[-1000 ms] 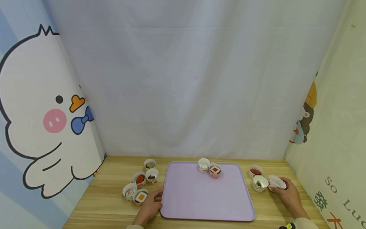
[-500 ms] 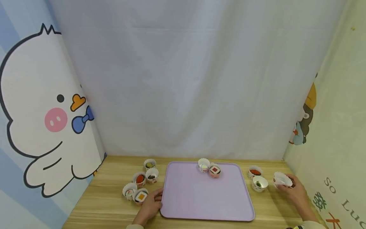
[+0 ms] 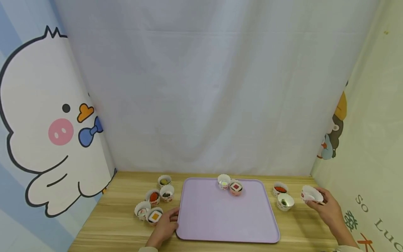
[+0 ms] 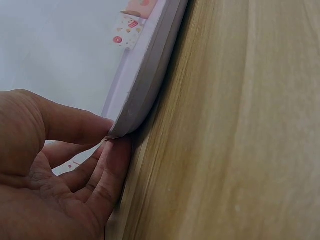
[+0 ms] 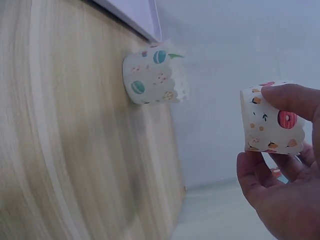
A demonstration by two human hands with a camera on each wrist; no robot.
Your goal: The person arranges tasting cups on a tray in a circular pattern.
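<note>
My right hand (image 3: 330, 210) holds a white paper baking cup (image 3: 310, 193) by its sides, thumb opposite fingers. In the right wrist view this cup (image 5: 272, 120) shows a red doughnut print and hangs above the table, apart from other cups. No contents can be made out in it. On the left, my left hand (image 3: 165, 224) rests at the side of a lilac tray (image 3: 226, 217). The left wrist view shows the thumb and fingertips pinching the tray's edge (image 4: 145, 82). On the tray's far part stand a white cup (image 3: 224, 182) and a pink cup (image 3: 236, 188) with a white square piece.
Right of the tray stand a cup with red filling (image 3: 280, 189) and one with a green bit (image 3: 285, 202). Several filled cups stand left of the tray, including one with an orange-centred square (image 3: 154, 216). A grey-white curtain (image 3: 201, 105) hangs behind the wooden table (image 3: 116, 217).
My right hand has lifted the baking cup off the table and moved it right and up, away from the green-bit cup. My left hand has stayed at the tray.
</note>
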